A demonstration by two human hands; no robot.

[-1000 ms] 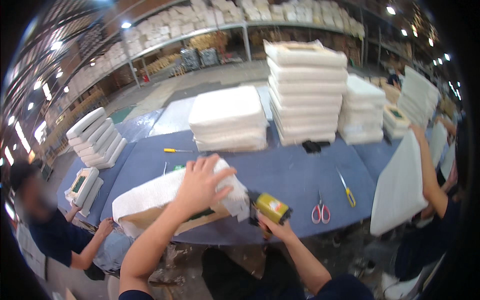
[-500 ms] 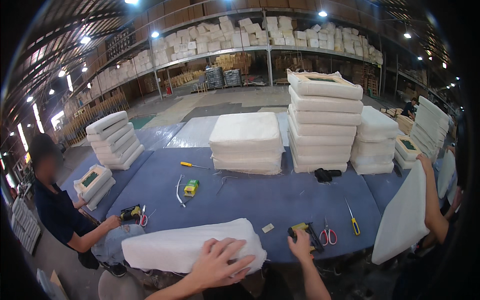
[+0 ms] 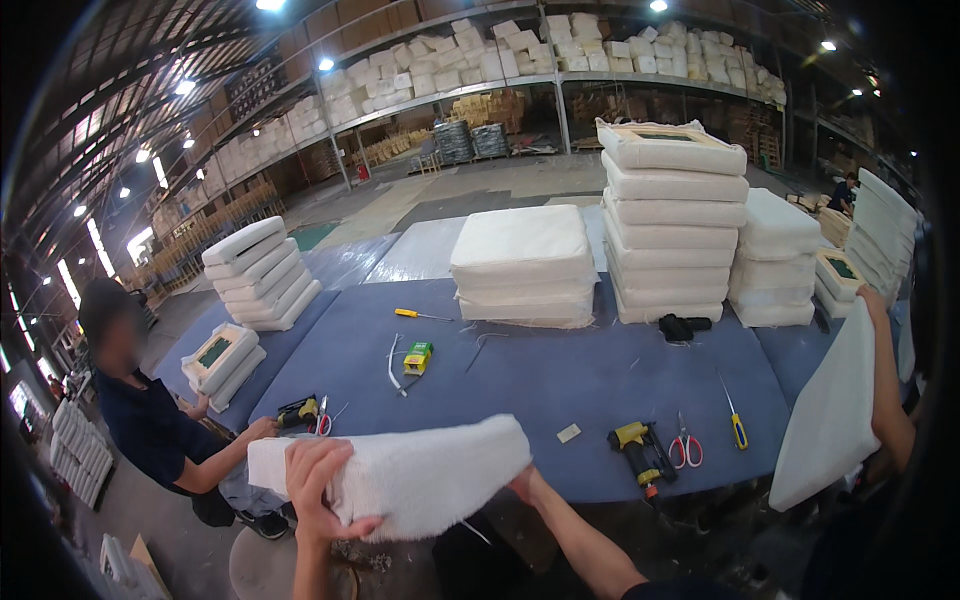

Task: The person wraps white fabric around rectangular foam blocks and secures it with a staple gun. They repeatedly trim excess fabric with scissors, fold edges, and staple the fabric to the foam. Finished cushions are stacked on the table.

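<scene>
A white fabric-covered seat cushion (image 3: 425, 475) is held on edge and slightly tilted at the near edge of the blue-covered table. My left hand (image 3: 322, 490) grips it near its left end, with thumb and fingers spread over the fabric. At the right end my right hand (image 3: 524, 484) holds the lower corner, its fingers mostly hidden by the cushion. A loose white strand hangs below. To the right of the cushion, a yellow and black staple gun (image 3: 634, 452) lies on the table, apart from my hands. Beside it are red-handled scissors (image 3: 686, 450).
A yellow screwdriver (image 3: 737, 428), a green-yellow box (image 3: 418, 358) and a small pale tag (image 3: 569, 433) lie on the table (image 3: 540, 375). Cushion stacks (image 3: 675, 235) stand at the back. One co-worker (image 3: 140, 400) sits left; another's arm (image 3: 890, 390) holds a cushion at right.
My right hand has let go of the staple gun and moved left to the cushion's right end. My left hand has shifted left along the cushion, which is now tilted up.
</scene>
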